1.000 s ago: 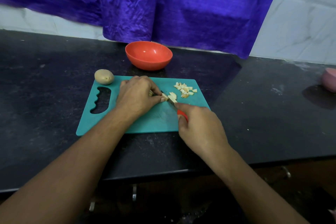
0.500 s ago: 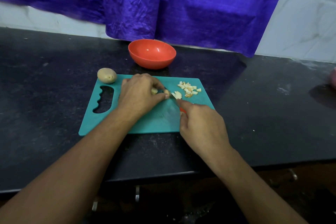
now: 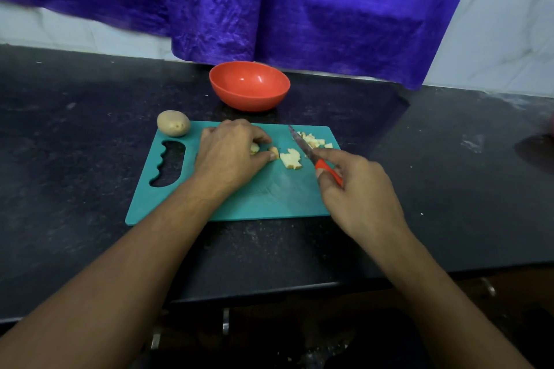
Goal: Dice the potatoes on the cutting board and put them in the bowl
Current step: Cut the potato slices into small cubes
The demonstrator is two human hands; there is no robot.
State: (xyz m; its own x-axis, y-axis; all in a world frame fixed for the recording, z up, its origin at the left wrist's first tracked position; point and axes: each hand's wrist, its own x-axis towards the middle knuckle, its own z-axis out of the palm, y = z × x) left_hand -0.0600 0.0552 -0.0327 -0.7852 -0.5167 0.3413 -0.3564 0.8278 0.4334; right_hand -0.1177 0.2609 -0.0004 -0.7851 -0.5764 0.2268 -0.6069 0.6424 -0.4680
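Note:
On the teal cutting board (image 3: 269,195) my left hand (image 3: 227,153) holds a small potato piece (image 3: 274,152) down between thumb and fingers. Just right of it lies a freshly cut cluster of potato dice (image 3: 290,159). A pile of dice (image 3: 314,141) sits at the board's far right corner. My right hand (image 3: 356,189) grips the red-handled knife (image 3: 302,144), its blade lifted and pointing away between the two heaps. A whole potato (image 3: 173,123) rests at the board's far left corner. The orange bowl (image 3: 249,85) stands behind the board with nothing visible inside.
The board lies on a black stone counter (image 3: 449,174) whose front edge runs close below it. A purple cloth (image 3: 299,9) hangs over the white tiled wall behind the bowl. A pinkish object (image 3: 551,126) shows at the far right edge.
My right hand has drawn the knife to the right, away from the piece under my left hand, leaving a cut cluster of dice lying free between them.

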